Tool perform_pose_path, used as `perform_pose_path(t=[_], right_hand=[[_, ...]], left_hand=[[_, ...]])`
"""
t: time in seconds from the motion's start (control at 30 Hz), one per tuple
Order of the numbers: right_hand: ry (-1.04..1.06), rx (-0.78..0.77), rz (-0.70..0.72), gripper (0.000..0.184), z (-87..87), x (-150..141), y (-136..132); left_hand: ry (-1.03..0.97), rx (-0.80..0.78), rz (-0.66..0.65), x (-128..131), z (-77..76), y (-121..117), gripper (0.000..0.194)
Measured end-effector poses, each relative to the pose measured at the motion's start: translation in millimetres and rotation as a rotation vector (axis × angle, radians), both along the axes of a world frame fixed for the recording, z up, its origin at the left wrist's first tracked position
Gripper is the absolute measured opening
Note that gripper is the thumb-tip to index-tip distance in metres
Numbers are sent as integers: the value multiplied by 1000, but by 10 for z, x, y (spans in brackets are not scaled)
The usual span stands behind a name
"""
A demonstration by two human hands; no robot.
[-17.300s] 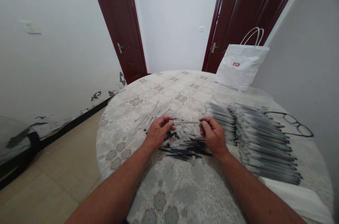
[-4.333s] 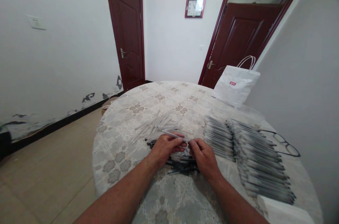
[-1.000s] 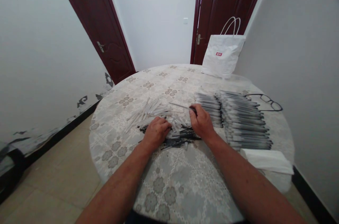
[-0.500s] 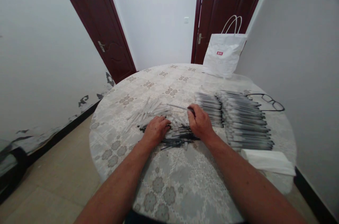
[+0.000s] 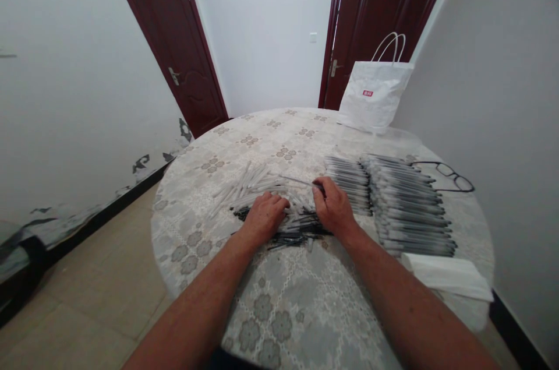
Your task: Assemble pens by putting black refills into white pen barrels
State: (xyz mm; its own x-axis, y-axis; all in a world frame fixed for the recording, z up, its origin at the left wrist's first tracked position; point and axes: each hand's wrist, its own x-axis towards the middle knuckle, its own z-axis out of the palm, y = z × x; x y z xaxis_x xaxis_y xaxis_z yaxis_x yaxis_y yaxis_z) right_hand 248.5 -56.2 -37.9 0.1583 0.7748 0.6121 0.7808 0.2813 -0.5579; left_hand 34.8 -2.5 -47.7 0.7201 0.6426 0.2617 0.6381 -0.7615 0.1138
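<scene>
My right hand (image 5: 334, 204) is closed around one end of a thin grey pen refill (image 5: 297, 180), whose length points left over the table. To its left, my left hand (image 5: 266, 215) rests on a loose pile, its fingers curled down; whatever they hold is hidden. White translucent pen barrels (image 5: 247, 183) lie scattered beyond and left of this hand. Dark slender pen parts (image 5: 292, 238) lie between my hands and nearer to me. Small black pieces (image 5: 240, 214) show beside my left hand. Right of my right hand are rows of pens with dark ends (image 5: 406, 207).
A patterned cloth covers the round table (image 5: 262, 306). Black-framed glasses (image 5: 449, 175) lie at the right edge, beyond a folded white tissue or cloth (image 5: 449, 275). At the back right stands a white paper bag (image 5: 375, 96). Walls and two dark red doors surround the table.
The view has shifted slightly, so everything sits a little further right and lower. My left hand has shifted slightly right over the pile. My right hand still holds the refill.
</scene>
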Motion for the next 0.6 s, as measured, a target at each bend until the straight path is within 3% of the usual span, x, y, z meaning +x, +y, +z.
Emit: perform_pose_path(t=[0.13, 0.27, 0.43, 0.6], right_hand=[[0, 6, 10, 20, -17, 9, 11], [8, 13, 30, 20, 9, -4, -17], [6, 38, 74, 18, 43, -53, -76], [-20, 40, 100, 17, 7, -77, -85]], left_hand=[[-129, -36, -17, -47, -18, 17, 14], [-443, -164, 48, -162, -2, 62, 20], [-795, -408, 140, -272, 158, 60, 26], [-950, -591, 203, -277, 257, 22, 35]])
